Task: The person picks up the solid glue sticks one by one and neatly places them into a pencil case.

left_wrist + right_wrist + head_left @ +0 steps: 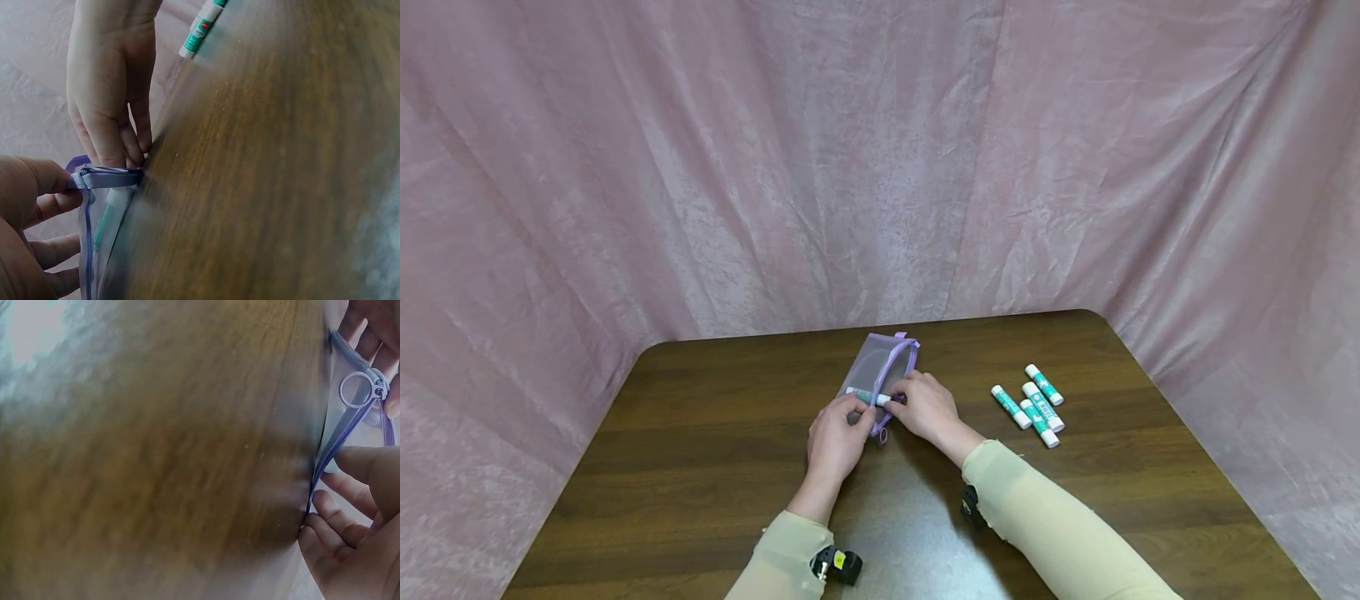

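A mesh zip pouch point(867, 360) with purple edging lies on the table, its zipper side spread apart. Inside its mouth is a glue stick point(863, 395), teal with white ends, seen through the mesh. My left hand point(837, 437) pinches the near zipper edge between thumb and forefinger. From the right, my right hand point(928, 407) reaches into the opening, thumb and forefinger at the stick's white end. In the left wrist view the glue stick point(107, 219) shows blurred within the pouch. The right wrist view shows the ring zipper pull point(355, 390); the stick's held end is mostly hidden there.
Several more teal and white glue sticks point(1042, 390) lie in a loose group to the right of my right hand. The brown wooden table point(715, 467) has rounded far corners, and a pink curtain point(850, 167) hangs behind it.
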`<state>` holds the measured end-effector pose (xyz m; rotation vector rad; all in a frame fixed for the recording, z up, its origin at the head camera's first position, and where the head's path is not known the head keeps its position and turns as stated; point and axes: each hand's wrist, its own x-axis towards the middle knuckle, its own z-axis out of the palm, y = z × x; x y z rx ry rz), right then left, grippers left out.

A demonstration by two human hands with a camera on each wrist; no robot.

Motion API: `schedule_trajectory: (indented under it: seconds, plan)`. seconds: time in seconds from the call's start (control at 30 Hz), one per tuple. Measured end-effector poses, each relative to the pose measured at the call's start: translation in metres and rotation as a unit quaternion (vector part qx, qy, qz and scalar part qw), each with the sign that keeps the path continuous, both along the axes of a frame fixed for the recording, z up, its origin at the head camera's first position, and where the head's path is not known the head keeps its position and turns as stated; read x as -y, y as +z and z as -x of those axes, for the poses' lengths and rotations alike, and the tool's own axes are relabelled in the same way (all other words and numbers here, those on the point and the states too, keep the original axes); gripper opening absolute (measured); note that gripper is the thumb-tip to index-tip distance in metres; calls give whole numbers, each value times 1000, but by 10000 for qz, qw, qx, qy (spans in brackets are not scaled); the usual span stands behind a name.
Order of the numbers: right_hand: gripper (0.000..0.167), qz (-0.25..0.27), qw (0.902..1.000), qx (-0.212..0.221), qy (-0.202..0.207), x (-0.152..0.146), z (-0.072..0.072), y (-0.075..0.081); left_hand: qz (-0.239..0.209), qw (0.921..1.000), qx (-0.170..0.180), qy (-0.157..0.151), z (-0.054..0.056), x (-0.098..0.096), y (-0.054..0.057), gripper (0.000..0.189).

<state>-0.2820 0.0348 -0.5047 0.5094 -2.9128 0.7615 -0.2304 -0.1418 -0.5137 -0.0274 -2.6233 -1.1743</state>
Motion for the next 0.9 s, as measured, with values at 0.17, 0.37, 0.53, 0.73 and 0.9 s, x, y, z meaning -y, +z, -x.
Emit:
schedule_trajectory:
  seconds: [0.17,0.37,0.53,0.73,0.9]
  plan:
    - [15,10,10000,66,33,-1,0,2,-21,10000,-12,12,0,0,0,13]
    - [16,125,9996,153,195,-3,-1,4,-27,10000,-61,6,-1,1,0,14]
    - [20,227,9992,230,251,-7,-4,4,-70,10000,-69,5,-1,0,0,14]
    - [25,321,9992,113,221,-14,-10,7,-75,9999,-103,24,-1,-1,-1,15]
    - [34,289,9995,-28,113,-23,-18,12,-62,9998,-172,35,-2,-1,-1,15]
